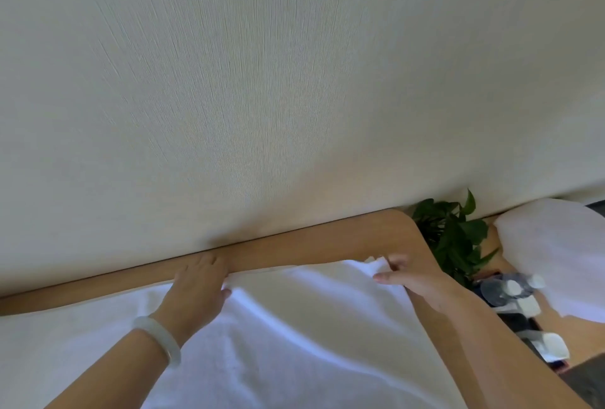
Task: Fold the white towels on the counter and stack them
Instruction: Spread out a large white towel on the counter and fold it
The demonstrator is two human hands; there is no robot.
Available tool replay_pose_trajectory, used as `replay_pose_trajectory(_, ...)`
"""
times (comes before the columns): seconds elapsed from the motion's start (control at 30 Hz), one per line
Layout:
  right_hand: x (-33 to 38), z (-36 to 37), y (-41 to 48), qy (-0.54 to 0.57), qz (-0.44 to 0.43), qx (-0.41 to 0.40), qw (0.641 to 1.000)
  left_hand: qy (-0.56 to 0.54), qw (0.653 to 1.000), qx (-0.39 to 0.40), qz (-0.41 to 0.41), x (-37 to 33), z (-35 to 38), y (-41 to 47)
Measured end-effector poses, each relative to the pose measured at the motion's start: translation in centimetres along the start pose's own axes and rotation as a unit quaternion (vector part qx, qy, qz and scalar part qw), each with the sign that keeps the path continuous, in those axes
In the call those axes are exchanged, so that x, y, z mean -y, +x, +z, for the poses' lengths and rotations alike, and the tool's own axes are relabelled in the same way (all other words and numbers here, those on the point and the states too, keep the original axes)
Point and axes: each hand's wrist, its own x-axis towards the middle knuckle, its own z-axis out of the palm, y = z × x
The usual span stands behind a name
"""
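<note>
towel [294, 327]: soft, light, limp; rumpled on worktop [327, 238]
left grip [199, 281]: pinching far edge
right grip [412, 274]: pinching far corner
best hold: corners

Both arms reach forward, left hand [199, 284] palm-down with fingers [205, 264] curled, right hand [409, 274] pinching.

We see soft, even daylight, strongest right of the plant [450, 238], where a white shape [556, 255] glares, blurred. Left of the plant the towel [294, 327] shows gentle fold shadows. Wide-angle distortion bows the desk [327, 241] edge; bottles [510, 287] below the plant smear.
</note>
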Motion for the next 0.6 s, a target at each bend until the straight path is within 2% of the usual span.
replay_pose_trajectory(0.07, 0.5, 0.1, -0.3, -0.032, 0.006, 0.033, 0.999, 0.034, 0.999, 0.029, 0.005, -0.1, -0.7, 0.4)
replay_pose_trajectory(0.13, 0.9, -0.1, 0.0, 0.020, -0.054, 0.027, 0.998, 0.051, 0.996, 0.066, 0.014, -0.3, -1.5, 0.6)
replay_pose_trajectory(0.23, 1.3, -1.5, 0.3, 0.147, -0.081, -0.017, 0.986, 0.017, 0.994, 0.111, 0.013, 0.2, -2.9, 1.2)
replay_pose_trajectory(0.33, 0.8, -3.3, 0.7, 0.175, -0.075, -0.087, 0.978, 0.029, 0.993, 0.115, 0.011, 1.2, -3.4, 2.2)
replay_pose_trajectory(0.43, 0.8, -3.2, 0.6, 0.154, -0.073, -0.094, 0.981, 0.073, 0.990, 0.118, 0.013, 2.0, -3.2, 2.5)
replay_pose_trajectory(0.53, 0.1, -3.2, 1.1, 0.123, -0.086, -0.053, 0.987, 0.027, 0.990, 0.137, 0.030, 2.8, -2.9, 2.5)
replay_pose_trajectory(0.6, -0.2, -3.4, 0.7, 0.056, -0.088, -0.033, 0.994, 0.025, 0.990, 0.137, 0.032, 3.1, -2.8, 2.2)
